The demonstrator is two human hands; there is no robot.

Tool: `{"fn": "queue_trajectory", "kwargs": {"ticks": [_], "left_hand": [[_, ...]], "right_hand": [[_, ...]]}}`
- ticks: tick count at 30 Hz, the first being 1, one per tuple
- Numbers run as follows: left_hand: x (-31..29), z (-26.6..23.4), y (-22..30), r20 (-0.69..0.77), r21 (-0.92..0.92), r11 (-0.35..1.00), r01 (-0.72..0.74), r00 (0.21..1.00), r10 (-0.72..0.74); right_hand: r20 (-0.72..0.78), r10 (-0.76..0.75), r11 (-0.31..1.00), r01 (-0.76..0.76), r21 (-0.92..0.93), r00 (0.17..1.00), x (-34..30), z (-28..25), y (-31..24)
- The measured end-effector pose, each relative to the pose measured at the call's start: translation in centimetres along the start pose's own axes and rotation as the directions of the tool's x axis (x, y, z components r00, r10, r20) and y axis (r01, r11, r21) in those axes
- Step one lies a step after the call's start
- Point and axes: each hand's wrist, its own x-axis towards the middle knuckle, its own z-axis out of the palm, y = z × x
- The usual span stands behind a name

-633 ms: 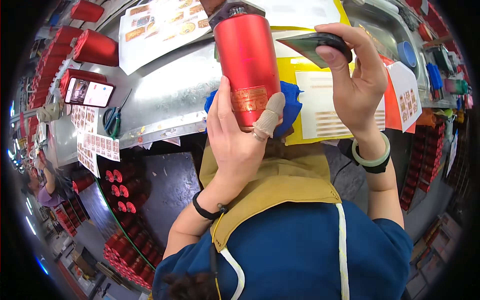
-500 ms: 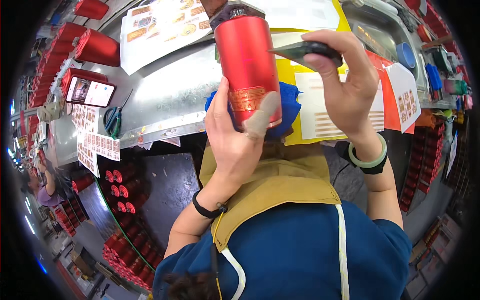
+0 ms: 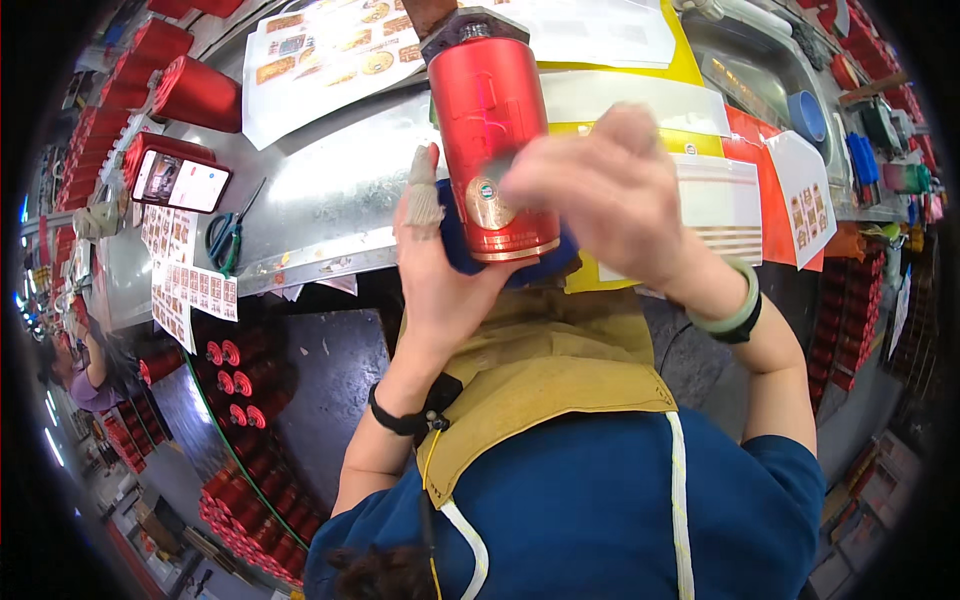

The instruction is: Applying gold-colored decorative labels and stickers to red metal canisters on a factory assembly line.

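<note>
A shiny red bottle [image 3: 490, 120] lies with its neck against a dark fixture [image 3: 470, 30] and its base toward me. My left hand [image 3: 435, 265] cups the base end, thumb beneath and fingers along the left side; one finger wears a pale cover. A round gold label [image 3: 488, 203] with a green centre shows on the bottle, above gold marking near the base. My right hand [image 3: 610, 195], blurred by motion, bends over the label. A dark smear at its fingertips looks like the dark pointed scraper, mostly hidden by the hand. Blue cloth [image 3: 452, 225] shows beneath the bottle.
Sheets of gold stickers [image 3: 350, 50] lie on the metal bench [image 3: 330, 190]. A phone [image 3: 180, 182] and scissors [image 3: 230, 235] are at left. Yellow and red sheets [image 3: 748, 130] spread at right, near a blue cup [image 3: 807, 115]. Several red bottles stand below left.
The bottle has turned, bringing the round label into view. My left hand has shifted down to its base. My right hand has come down and left onto the label, the scraper now mostly covered.
</note>
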Motion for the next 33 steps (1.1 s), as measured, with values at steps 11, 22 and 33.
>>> {"fn": "queue_trajectory", "kwargs": {"ticks": [11, 22, 33], "left_hand": [[-1.3, 0.0, -2.5, 0.124, -0.074, 0.992, 0.102, 0.988, -0.092], [-0.9, -0.6, -1.1, 0.120, 0.038, 0.999, -0.001, 0.993, -0.004], [-0.6, -0.5, 1.2, -0.026, 0.207, 0.975, -0.087, 0.995, 0.094]], "right_hand": [[0.050, 0.084, 0.974, -0.092, 0.209, 0.995, 0.1, -0.2, -2.4], [0.014, 0.155, 0.978, -0.156, 0.135, 0.988, 0.6, 0.0, -1.0], [-0.046, 0.044, 0.992, -0.049, -0.116, 0.998, 2.4, -0.9, 1.3]]}}
